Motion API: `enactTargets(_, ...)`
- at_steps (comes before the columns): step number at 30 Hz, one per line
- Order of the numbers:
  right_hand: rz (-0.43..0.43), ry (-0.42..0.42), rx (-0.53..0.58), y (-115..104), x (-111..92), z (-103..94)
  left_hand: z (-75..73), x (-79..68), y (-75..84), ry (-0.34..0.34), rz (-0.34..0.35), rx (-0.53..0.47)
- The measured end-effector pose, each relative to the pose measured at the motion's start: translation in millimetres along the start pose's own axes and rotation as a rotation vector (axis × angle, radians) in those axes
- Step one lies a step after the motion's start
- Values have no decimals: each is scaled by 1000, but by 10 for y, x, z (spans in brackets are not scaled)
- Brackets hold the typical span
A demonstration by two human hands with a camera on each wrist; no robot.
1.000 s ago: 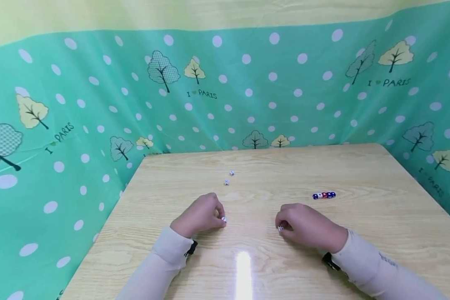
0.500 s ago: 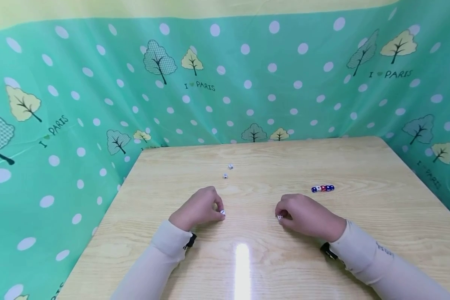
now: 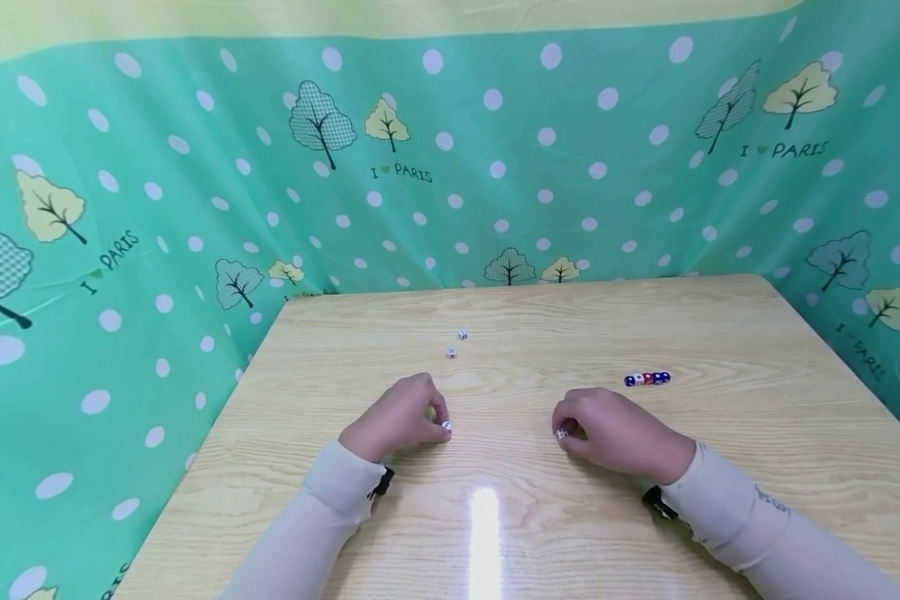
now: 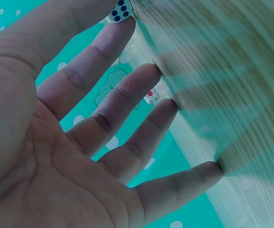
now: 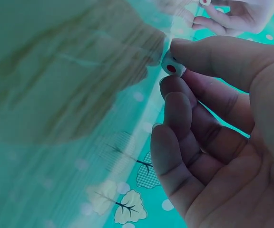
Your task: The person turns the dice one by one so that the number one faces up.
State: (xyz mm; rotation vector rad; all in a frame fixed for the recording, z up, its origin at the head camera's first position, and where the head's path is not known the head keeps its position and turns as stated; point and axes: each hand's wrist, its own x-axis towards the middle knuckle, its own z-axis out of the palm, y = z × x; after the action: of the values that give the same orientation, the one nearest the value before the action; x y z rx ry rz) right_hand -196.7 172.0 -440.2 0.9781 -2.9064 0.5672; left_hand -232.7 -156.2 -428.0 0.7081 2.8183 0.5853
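Observation:
My left hand (image 3: 399, 418) pinches a white die (image 3: 447, 427) between thumb and index finger at the tabletop. In the left wrist view that die (image 4: 120, 11) shows dark pips, and the other fingertips touch the table. Across a short gap, my right hand (image 3: 613, 433) pinches another white die (image 3: 562, 434). The right wrist view shows a red pip on this die (image 5: 173, 64), with the remaining fingers curled below it. Beyond my left hand lie two loose white dice, a nearer die (image 3: 452, 353) and a farther die (image 3: 462, 334).
A row of several dice (image 3: 647, 379), blue, white and red, lies touching end to end beyond my right hand. The wooden table (image 3: 540, 533) reflects a bright light strip. A green dotted curtain (image 3: 420, 167) surrounds its back and sides.
The head view has tilted slightly, so the whole scene sits higher in it than a second ago. Both hands keep pinching their dice in the same places on the table.

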Motion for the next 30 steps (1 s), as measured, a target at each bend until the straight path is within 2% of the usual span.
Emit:
enactTargets(11,46,-3,80,48,1,-47,-8,2,25,-4,-16,-4)
enactTargets(30,88,-30,51,132,1,-16,4,0,2,3,-10,-10)
